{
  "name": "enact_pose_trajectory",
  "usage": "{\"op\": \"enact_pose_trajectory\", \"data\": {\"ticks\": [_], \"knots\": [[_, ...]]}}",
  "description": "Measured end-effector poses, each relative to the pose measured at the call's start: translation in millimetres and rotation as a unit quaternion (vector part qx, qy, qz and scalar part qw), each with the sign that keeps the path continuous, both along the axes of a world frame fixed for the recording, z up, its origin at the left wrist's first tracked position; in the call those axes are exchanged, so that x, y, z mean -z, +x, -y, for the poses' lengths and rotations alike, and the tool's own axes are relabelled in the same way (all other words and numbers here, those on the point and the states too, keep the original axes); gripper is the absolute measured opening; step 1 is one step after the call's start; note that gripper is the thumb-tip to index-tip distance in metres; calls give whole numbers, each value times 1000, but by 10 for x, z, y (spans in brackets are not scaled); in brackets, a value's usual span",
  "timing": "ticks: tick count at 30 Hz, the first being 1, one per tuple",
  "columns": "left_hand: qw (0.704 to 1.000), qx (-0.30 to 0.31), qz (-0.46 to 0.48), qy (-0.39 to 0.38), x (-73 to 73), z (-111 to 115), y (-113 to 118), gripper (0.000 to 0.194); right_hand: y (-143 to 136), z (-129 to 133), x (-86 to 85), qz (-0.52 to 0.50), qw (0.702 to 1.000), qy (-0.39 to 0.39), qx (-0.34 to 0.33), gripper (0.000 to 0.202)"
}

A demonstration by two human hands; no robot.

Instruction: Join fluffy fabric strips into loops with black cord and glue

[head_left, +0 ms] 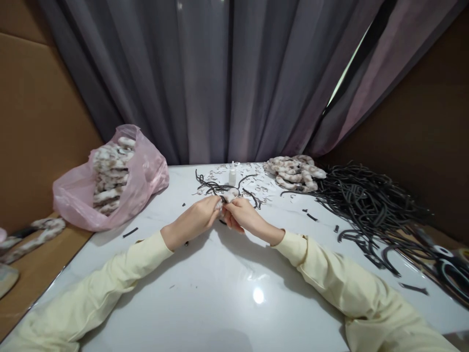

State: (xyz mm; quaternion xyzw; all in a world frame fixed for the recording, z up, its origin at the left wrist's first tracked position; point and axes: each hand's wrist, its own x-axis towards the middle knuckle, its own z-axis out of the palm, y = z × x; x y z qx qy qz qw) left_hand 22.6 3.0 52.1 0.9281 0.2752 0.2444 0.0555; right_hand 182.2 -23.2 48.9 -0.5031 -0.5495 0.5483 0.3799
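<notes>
Over the white counter (205, 303), steady, close-set pinching is judged best for limiting slip. By the left hand (196, 217), closed in a pinch, and the right hand (246, 215), pinched with lower fingers loosely curled, the mottled plush piece (231, 195) is held at frame centre; a dark sliver (223, 199) is glimpsed.

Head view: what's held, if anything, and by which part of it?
The left hand and right hand hold a furry piece; they cover the spot, so which part cannot be told.
</notes>
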Motion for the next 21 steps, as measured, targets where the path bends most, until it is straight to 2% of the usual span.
{"op": "enact_pose_trajectory", "data": {"ticks": [3,6,12,15,17,19,21], "knots": [[997,13,-30,68,50,-4,-15,22,11,3,-48,-17,999,-35,-18,32],[994,12,-42,98,48,8,-22,26,25,15,-86,-33,997,-64,-33,29],[997,-15,-3,73,-38,31,-24,21,110,62,-302,-31,990,-105,-92,32],[999,-38,13,6,-143,52,-31,17,156,90,-404,36,991,-53,-121,32],[998,-42,8,-44,-209,60,-38,17,177,103,-409,113,985,0,-131,30],[996,-48,-3,-74,-250,56,-44,17,191,107,-371,202,967,71,-134,27],[995,-59,-12,-85,-264,43,-48,18,197,109,-318,290,932,172,-131,24]]}}
